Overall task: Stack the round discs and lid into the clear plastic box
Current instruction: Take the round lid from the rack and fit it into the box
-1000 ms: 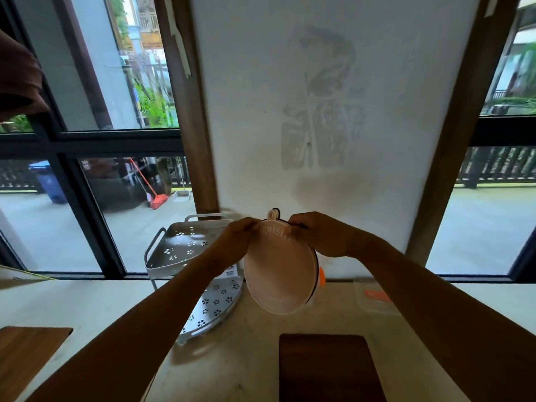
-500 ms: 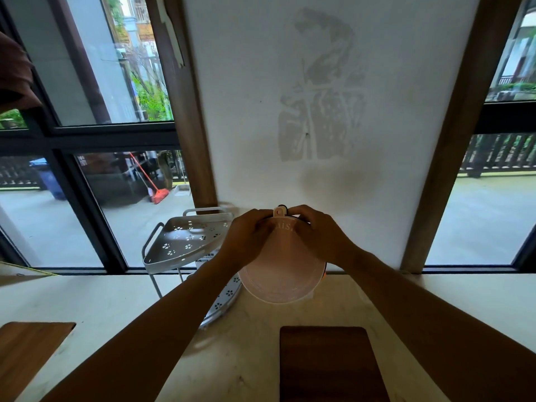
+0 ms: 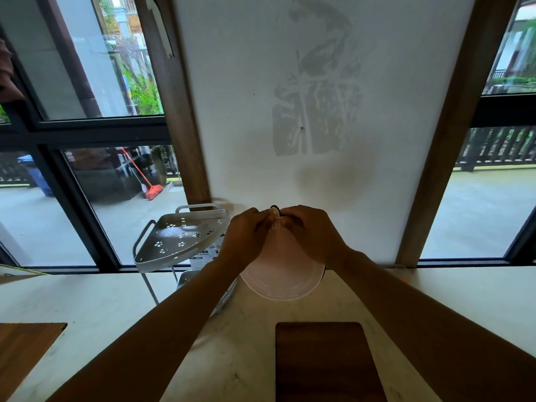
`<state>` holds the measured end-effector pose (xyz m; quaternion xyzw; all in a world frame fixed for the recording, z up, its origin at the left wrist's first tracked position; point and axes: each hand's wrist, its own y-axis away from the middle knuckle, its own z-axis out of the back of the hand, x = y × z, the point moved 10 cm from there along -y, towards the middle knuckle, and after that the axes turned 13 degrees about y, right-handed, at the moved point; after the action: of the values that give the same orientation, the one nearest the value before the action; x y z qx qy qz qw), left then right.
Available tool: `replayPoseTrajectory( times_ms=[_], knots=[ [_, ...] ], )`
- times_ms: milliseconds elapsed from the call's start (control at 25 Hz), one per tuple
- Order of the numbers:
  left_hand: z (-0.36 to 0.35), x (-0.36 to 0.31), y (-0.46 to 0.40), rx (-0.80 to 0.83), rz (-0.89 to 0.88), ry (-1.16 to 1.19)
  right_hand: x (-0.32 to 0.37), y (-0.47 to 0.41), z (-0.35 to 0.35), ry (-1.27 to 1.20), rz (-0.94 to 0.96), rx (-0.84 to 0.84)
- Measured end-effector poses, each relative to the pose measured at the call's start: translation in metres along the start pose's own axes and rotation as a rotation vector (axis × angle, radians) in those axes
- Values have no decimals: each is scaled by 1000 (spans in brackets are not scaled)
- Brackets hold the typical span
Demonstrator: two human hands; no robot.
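A pale pink round disc (image 3: 280, 274) with a small tab and a dark ring at its top hangs against the white wall, just above the counter. My left hand (image 3: 245, 236) and my right hand (image 3: 311, 236) both pinch its upper edge beside the tab. A dark rim of something behind it shows at its right edge. My right arm hides most of the clear plastic box; only a faint corner (image 3: 401, 271) shows on the counter by the wall.
A white two-tier corner rack (image 3: 179, 242) stands left of my hands. A dark wooden board (image 3: 324, 361) lies on the marble counter (image 3: 101, 300) near me. Another wooden board (image 3: 23, 349) lies at the far left. Windows flank the wall.
The disc has swung from a tilt to flat against the wall. Both hands have slid up to its tab. The view has tipped and the clear box has gone behind my right arm.
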<state>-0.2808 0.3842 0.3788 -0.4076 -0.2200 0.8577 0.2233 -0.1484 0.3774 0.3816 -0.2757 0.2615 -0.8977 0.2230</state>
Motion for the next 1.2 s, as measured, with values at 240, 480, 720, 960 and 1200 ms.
replayPoseTrajectory(
  times_ms=[240, 480, 720, 960, 1200],
  knots=[
    [-3, 4, -2, -51, 56, 72, -2, 0, -2, 77, -15, 14],
    [-7, -1, -5, -19, 49, 161, -1, -4, 8, 103, -36, -41],
    [-2, -9, -4, -27, -4, 196, -8, -4, 11, -21, -89, -79],
    [-5, -14, -3, 31, -27, 214, -13, 5, 13, -98, -102, -112],
    [-8, 0, -3, 6, 35, 200, -32, 7, 5, -85, -146, -31]
  ],
)
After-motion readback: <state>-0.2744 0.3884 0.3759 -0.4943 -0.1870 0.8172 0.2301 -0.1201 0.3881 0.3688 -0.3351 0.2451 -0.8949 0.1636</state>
